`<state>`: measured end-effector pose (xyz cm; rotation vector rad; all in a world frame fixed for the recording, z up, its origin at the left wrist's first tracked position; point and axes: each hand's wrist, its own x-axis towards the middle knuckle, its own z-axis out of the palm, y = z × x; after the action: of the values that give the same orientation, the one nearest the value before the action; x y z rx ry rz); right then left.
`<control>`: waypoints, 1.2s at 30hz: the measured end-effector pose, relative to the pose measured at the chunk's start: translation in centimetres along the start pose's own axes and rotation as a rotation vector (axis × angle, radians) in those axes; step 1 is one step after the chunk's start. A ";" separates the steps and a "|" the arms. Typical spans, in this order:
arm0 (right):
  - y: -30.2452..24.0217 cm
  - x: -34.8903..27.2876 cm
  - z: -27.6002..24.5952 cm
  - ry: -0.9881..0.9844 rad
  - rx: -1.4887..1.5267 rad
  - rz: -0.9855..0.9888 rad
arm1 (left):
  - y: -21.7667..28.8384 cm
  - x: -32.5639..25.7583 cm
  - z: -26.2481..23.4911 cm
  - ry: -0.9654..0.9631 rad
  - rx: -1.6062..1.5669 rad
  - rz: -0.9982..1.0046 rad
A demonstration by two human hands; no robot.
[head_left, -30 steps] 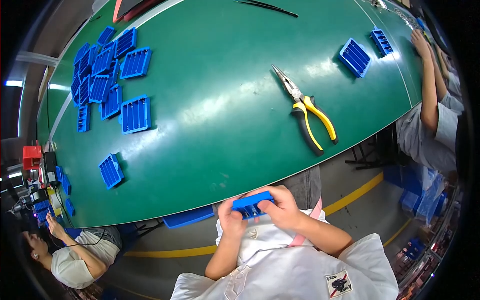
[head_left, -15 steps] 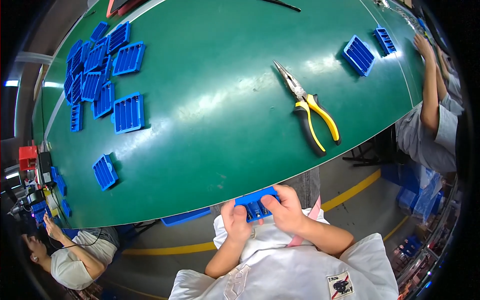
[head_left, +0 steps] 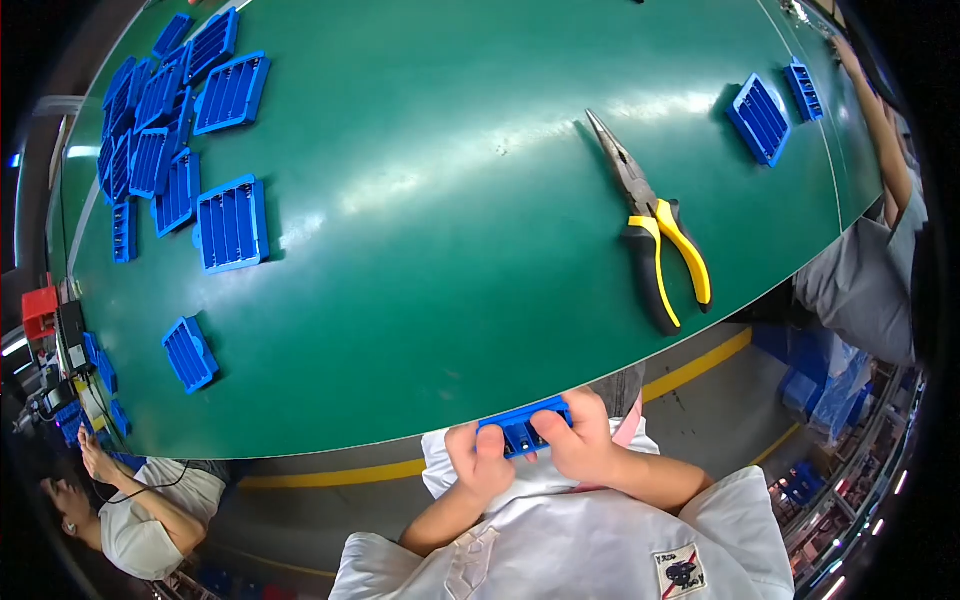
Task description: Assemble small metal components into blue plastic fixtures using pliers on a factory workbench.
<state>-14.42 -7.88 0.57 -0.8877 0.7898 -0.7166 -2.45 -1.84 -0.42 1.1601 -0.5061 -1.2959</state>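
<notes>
A blue plastic battery holder (head_left: 522, 432) with several slots is held between my two hands, just off the table's near edge. My left hand (head_left: 479, 458) grips its left end, thumb on top. On the right end, my right hand (head_left: 577, 437) is closed, its thumb pressing over the slots. The fingers beneath the holder are mostly hidden. Long-nose pliers (head_left: 652, 222) with yellow and black handles lie on the green table (head_left: 420, 300), jaws pointing away from me.
A heap of blue battery holders (head_left: 150, 110) lies at the far left, with a single one (head_left: 190, 354) nearer me. Two more holders (head_left: 760, 120) are at the right. Co-workers sit at left (head_left: 155, 515) and right (head_left: 865, 270). A red bin (head_left: 40, 308) stands at the left end.
The view has shifted, so the table things appear moved. My hands keep hold of the battery holder, which now tilts more edge-on and sits slightly lower in the picture.
</notes>
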 end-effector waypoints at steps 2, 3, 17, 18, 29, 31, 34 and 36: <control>-0.9 -0.1 0.4 0.039 0.052 0.100 | 0.4 -0.7 0.3 0.059 -0.010 -0.060; -1.4 -0.2 0.7 0.036 0.052 0.109 | 0.8 -0.8 0.6 0.113 -0.017 -0.112; -4.3 0.1 0.5 -0.039 -0.200 0.257 | 5.1 -0.4 -0.5 -0.002 0.460 -0.142; -6.6 -0.1 -0.5 -0.216 -0.306 0.298 | 7.9 -0.3 -1.6 -0.140 0.566 -0.068; -10.7 3.3 -5.5 0.574 -1.366 -0.681 | 26.5 11.9 -28.6 0.780 0.945 0.406; -10.3 3.4 -6.4 0.534 -1.349 -0.669 | 27.2 12.9 -28.6 0.736 1.283 0.312; -10.2 4.1 -7.0 0.435 -1.333 -0.665 | 27.1 12.8 -23.1 0.674 1.429 0.662; -10.4 4.4 -7.2 0.373 -1.277 -0.656 | 27.6 11.1 -16.0 0.467 1.187 0.745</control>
<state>-20.32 -18.88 5.42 -2.2785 1.3330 -0.9410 27.08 -9.96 13.97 1.8827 -1.2689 0.0486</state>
